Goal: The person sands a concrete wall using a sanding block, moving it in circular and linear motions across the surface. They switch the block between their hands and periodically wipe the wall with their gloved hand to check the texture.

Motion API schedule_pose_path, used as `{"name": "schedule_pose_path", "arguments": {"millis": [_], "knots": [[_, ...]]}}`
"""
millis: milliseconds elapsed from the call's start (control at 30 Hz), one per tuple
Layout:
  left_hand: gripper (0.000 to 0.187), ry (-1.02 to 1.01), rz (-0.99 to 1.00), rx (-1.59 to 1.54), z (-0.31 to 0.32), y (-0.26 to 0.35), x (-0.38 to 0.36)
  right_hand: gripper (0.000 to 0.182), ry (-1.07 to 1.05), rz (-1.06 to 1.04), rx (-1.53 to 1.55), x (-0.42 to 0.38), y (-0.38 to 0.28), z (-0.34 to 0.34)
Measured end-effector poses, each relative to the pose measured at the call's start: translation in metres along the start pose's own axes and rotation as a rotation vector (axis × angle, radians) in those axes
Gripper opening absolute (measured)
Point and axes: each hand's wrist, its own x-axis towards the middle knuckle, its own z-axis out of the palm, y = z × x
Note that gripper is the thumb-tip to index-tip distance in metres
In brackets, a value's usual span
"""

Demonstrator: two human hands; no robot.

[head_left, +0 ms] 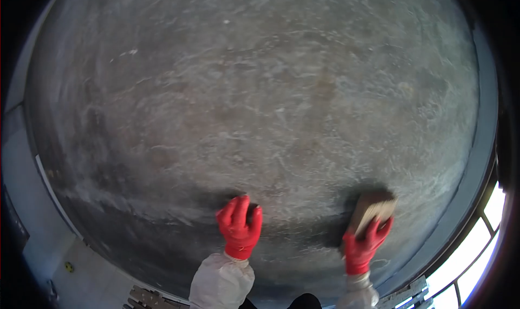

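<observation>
A broad grey, streaked plaster-like surface [281, 114] fills most of the view. My right hand [365, 246], in a red glove, grips a flat tan wooden block [372, 207] from its lower end. The block lies tilted against the surface, and its outline is somewhat blurred. To the left, my left hand [239, 228], also in a red glove, is close to the same surface with its fingers bent. A small dark patch shows between its thumb and forefinger; what it is cannot be made out. Whitish sleeves [222, 282] cover both forearms.
A pale grey border [483, 108] runs along the surface's right side. Bright window panes [460, 260] are at lower right. Slatted boards [154, 298] show at the bottom, and a small yellow item [69, 267] lies on the pale floor [97, 271] at left.
</observation>
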Motion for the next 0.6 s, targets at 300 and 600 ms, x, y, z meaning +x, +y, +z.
{"name": "schedule_pose_path", "arguments": {"millis": [300, 600], "knots": [[0.046, 0.027, -0.01, -0.044, 0.001, 0.001, 0.004, 0.085, 0.044, -0.063, -0.117, 0.04, -0.023, 0.012], [0.043, -0.073, -0.131, -0.221, -0.016, 0.004, 0.018, 0.094, -0.061, -0.184, -0.013, -0.018, -0.03, 0.02]]}}
